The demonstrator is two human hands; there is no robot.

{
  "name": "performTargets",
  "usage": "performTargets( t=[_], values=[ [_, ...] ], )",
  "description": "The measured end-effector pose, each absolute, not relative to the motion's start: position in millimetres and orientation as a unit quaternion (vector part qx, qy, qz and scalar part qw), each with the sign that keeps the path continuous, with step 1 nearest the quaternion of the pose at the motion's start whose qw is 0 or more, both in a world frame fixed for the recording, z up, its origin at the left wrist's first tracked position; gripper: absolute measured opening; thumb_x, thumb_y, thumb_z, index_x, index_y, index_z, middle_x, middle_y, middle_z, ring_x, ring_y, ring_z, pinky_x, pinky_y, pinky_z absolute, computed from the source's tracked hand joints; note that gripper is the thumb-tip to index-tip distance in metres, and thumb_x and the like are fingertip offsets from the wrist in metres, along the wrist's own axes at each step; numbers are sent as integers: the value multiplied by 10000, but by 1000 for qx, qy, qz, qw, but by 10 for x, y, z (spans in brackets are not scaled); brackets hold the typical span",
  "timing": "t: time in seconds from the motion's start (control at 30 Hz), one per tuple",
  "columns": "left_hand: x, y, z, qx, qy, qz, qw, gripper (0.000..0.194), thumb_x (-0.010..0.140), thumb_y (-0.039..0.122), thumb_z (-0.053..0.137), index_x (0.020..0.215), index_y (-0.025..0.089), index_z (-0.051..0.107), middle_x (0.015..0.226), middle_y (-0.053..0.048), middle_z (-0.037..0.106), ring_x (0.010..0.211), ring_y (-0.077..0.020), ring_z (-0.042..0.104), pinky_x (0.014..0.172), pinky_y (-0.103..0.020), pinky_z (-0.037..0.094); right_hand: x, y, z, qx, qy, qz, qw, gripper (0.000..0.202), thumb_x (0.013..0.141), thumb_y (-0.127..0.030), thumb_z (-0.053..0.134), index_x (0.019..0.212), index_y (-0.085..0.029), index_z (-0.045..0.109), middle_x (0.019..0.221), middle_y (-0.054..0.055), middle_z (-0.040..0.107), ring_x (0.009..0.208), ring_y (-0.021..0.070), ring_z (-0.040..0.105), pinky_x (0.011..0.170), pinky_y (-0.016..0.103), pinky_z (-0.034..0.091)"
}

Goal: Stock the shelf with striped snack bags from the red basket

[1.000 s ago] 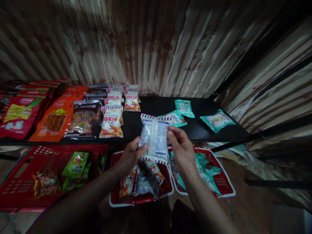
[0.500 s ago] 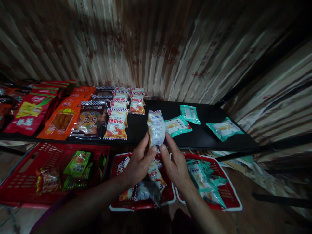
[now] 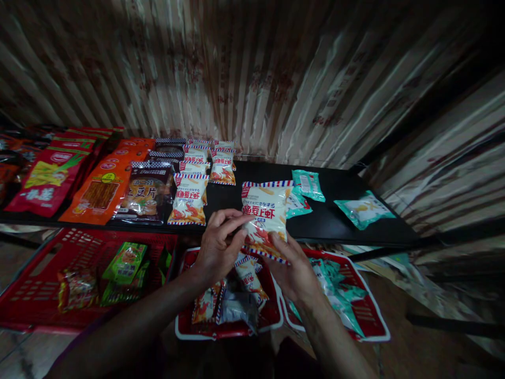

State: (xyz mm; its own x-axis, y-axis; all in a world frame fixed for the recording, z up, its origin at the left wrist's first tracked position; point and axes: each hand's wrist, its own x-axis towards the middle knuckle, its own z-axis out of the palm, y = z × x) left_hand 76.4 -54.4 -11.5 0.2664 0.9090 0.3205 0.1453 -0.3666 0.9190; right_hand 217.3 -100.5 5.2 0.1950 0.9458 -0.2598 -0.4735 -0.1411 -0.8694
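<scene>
My right hand (image 3: 295, 266) grips a white snack bag (image 3: 266, 216) by its lower right corner, thumb across the front. The bag has red lettering, shrimp pictures and striped red-and-blue ends; its printed front faces me. My left hand (image 3: 223, 245) is closed at the bag's left edge, fingertips lying over it. Behind the bag, a partly hidden teal snack bag (image 3: 298, 204) lies on the black shelf (image 3: 327, 221). To the left, matching white bags (image 3: 188, 200) stand in two rows. Below my hands, a red basket (image 3: 272, 310) contains more of the white bags.
Brown potato-chip bags (image 3: 144, 192), orange packets (image 3: 104, 184) and red packets (image 3: 51, 179) line the shelf's left. Two other teal bags (image 3: 308, 184) lie right. A red basket (image 3: 371, 310) holds teal bags; a larger red basket (image 3: 35, 295) holds green packets. Dark metal bars (image 3: 453, 323) stand right.
The white bag has turned from its back to its printed front and shifted slightly right. My left fingers have moved onto its left edge, and my right hand has moved to its lower right corner.
</scene>
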Motion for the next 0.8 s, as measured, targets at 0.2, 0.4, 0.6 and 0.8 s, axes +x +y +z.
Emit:
performTargets(
  t=[0.2,0.4,0.6,0.8],
  values=[
    [775,-497,-181,634,387,467,481,410,822,264,578,1232,264,566,1208,-67,531,1097,-204,510,904,-323,446,2227,-939,-65,-457,-193,617,611,229,713,-398,695,883,-245,695,1000,34,728,984,264,654,842,410,525],
    [807,-488,-265,558,369,454,588,466,819,289,571,1280,239,520,1208,-81,534,1034,-193,539,857,-301,474,2277,-845,-117,-453,-185,632,601,265,704,-403,710,893,-218,696,986,54,731,936,258,669,733,363,562],
    [771,-461,-343,569,404,482,529,422,823,224,548,1244,247,553,981,-31,508,882,-138,528,802,-260,471,2205,-781,-196,-497,-209,597,594,278,685,-368,751,918,-236,677,946,36,735,818,214,684,657,320,558],
    [753,-445,-409,600,447,472,466,398,866,196,463,1253,240,547,1022,-47,485,867,-128,527,794,-264,478,2043,-665,-330,-550,-230,496,631,603,657,-444,752,1202,-284,548,990,32,719,791,211,670,632,328,537]
  ],
)
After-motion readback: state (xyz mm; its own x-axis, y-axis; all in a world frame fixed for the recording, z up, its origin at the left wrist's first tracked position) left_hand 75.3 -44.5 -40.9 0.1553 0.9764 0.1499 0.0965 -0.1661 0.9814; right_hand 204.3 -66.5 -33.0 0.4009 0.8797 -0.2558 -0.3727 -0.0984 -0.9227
